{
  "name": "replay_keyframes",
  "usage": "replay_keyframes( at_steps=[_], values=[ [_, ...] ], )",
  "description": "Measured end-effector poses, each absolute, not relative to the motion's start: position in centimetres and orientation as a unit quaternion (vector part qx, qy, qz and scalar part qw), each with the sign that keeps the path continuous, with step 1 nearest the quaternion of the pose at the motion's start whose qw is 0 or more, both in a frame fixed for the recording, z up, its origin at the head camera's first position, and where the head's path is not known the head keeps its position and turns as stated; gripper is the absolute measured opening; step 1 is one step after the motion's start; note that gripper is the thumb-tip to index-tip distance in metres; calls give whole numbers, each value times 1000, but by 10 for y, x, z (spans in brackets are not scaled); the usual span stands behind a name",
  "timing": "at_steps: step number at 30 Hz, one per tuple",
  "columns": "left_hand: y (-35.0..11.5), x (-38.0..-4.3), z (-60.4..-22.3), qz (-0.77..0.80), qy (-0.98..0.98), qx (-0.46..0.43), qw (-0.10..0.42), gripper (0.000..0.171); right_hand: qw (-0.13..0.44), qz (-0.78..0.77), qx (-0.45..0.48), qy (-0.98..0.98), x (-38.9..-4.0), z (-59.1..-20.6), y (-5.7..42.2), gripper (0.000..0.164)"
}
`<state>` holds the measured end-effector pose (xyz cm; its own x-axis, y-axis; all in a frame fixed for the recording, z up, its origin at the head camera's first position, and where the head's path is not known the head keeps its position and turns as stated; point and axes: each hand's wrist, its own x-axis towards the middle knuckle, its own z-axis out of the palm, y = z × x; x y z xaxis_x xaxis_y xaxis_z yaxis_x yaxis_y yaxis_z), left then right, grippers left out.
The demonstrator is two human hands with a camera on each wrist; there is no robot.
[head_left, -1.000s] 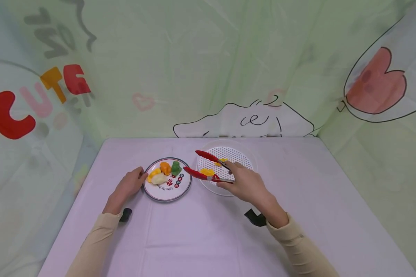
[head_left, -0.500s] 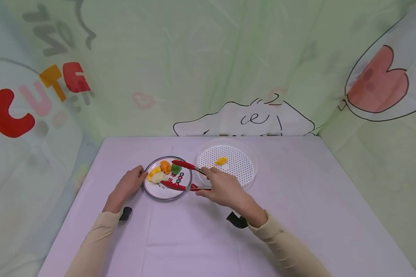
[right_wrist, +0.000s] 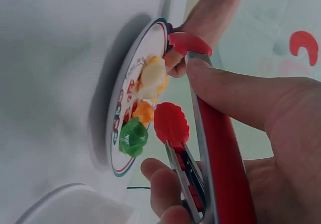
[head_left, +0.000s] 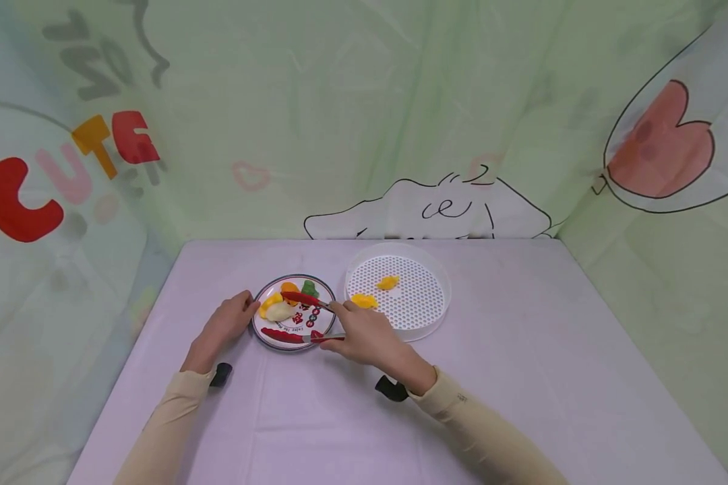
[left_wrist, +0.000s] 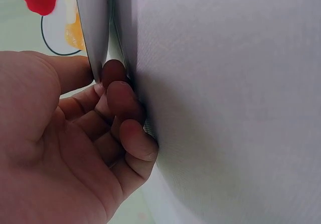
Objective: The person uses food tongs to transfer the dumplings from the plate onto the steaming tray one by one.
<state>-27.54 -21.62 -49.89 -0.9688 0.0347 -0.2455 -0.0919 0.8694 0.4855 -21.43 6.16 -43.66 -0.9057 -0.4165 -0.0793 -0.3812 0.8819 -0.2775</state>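
Observation:
My left hand (head_left: 233, 316) pinches the near-left rim of a white plate (head_left: 326, 320), thumb above and fingertips beneath in the left wrist view. On the plate lie a white dumpling (right_wrist: 152, 78), an orange one, a green dumpling (right_wrist: 133, 137) and a yellow dumpling (head_left: 267, 306), partly behind the white one. My right hand (head_left: 364, 335) grips a pair of metal tongs with red tips (right_wrist: 171, 124). The tongs' jaws are spread apart over the plate, one arm overlapping the orange dumpling in the head view, with nothing between them.
Right of the plate stands a round white perforated steamer tray (head_left: 415, 296) holding two yellow dumplings (head_left: 388, 282). A pale cloth covers the table (head_left: 340, 424). Printed curtains (head_left: 364, 121) rise behind and at both sides.
My right hand has carried the spread tongs left, from over the steamer tray to over the plate. The left hand stays at the plate's rim.

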Motion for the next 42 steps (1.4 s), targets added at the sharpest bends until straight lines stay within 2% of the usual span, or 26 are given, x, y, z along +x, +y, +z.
replay_keyframes(
  at_steps=[9, 27, 42],
  values=[
    [-218, -278, -500, 251, 960, -10, 127, 29, 67, -111, -214, 968, -226, -446, 55, 71],
    [-216, -277, -496, 245, 960, -13, 138, 25, 58, -111, -212, 969, -225, -455, 58, 61],
    [-218, -279, -502, 241, 961, -16, 137, 25, 48, -152, -211, 964, -216, -441, 73, 61]
  ],
)
